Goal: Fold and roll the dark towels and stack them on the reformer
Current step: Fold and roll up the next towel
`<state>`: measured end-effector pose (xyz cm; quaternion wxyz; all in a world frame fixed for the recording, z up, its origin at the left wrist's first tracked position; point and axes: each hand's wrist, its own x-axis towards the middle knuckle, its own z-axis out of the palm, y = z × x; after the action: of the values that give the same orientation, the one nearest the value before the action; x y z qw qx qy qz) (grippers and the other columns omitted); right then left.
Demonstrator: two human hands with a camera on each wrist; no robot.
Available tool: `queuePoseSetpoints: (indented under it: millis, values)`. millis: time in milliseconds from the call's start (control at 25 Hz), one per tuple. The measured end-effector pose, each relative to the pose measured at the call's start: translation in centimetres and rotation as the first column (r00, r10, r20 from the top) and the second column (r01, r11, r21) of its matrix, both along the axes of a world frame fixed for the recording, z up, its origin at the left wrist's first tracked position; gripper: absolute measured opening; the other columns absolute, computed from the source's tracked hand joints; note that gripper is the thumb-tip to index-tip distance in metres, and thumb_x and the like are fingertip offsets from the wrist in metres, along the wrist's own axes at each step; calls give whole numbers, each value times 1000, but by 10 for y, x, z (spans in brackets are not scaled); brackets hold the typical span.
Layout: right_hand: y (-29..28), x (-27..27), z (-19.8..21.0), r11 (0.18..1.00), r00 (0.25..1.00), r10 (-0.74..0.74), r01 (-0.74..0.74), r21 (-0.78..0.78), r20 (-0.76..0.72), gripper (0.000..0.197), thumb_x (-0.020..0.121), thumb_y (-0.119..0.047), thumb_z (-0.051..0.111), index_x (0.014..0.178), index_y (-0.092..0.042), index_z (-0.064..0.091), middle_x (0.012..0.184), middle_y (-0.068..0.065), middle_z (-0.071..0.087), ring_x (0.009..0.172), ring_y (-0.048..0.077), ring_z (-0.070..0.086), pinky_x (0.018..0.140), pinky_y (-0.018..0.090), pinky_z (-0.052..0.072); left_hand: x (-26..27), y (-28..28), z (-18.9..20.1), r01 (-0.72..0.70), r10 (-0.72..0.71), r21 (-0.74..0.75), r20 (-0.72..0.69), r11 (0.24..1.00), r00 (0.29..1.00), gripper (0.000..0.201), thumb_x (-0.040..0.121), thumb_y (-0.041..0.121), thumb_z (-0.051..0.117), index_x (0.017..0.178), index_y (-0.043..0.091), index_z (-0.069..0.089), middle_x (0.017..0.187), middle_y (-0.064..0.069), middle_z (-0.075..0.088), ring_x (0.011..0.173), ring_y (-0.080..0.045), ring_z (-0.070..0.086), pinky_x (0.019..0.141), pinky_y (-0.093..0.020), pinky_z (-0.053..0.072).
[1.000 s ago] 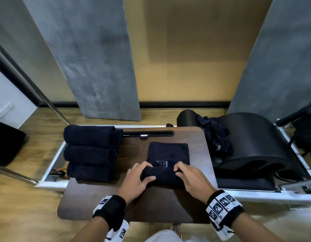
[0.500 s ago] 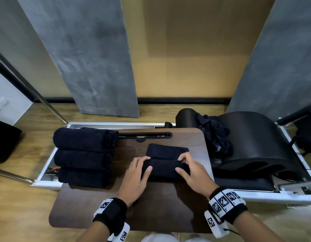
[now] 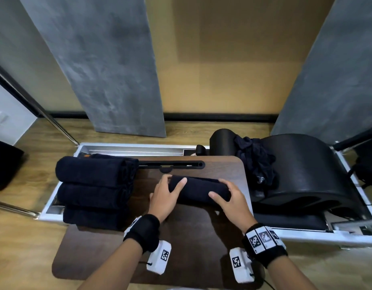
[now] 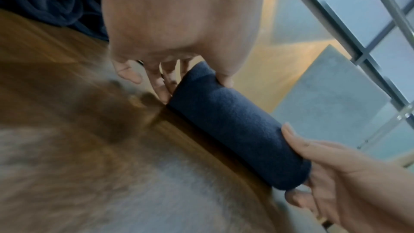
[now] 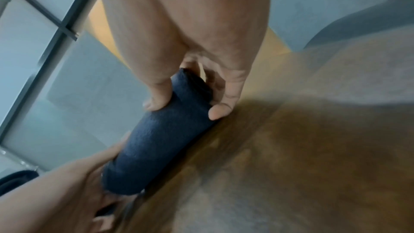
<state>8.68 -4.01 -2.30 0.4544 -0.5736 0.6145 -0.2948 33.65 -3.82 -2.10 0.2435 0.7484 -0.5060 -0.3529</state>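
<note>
The left hand [image 3: 167, 197] and right hand [image 3: 231, 200] each curl around an end of the rolled dark towel [image 3: 198, 192], lying mid-frame on the wooden board [image 3: 191, 248]. Three rolled towels [image 3: 95, 192] stack at left.

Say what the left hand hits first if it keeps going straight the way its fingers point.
Probably the black slotted bar at the board's far edge. The left hand grips the rolled towel, fingers pointing away from the person; depth is uncertain.
</note>
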Motion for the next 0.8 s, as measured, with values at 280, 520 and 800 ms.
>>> queuePoseSetpoints:
  millis: [280,520,800]
  values:
    - [-22,35,6,939,927,-325,340,57,-187,57,82,-73,68,95,-18,67,100,2,69,97,26,67,77,36,51,-14,-24,-4,-158,162,94,-38,983,986,89,88,86,49,131,9,63,131,-9,62,122,-31,61,108,-51,48]
    - [-9,39,4,925,904,-317,362,120,-287,74,83,-75,65,119,-11,63,118,7,61,111,31,61,90,41,51,-15,-4,-8,-239,242,44,-99,970,965,76,87,81,58,118,11,59,122,-3,57,110,-20,61,90,-36,49]
    - [56,48,1,831,820,-546,504,235,174,47,72,-51,89,102,-21,69,104,2,75,95,19,73,89,45,62,-1,58,13,-197,184,-26,-264,980,947,51,86,74,65,103,29,51,104,8,65,96,-7,64,74,-29,51]
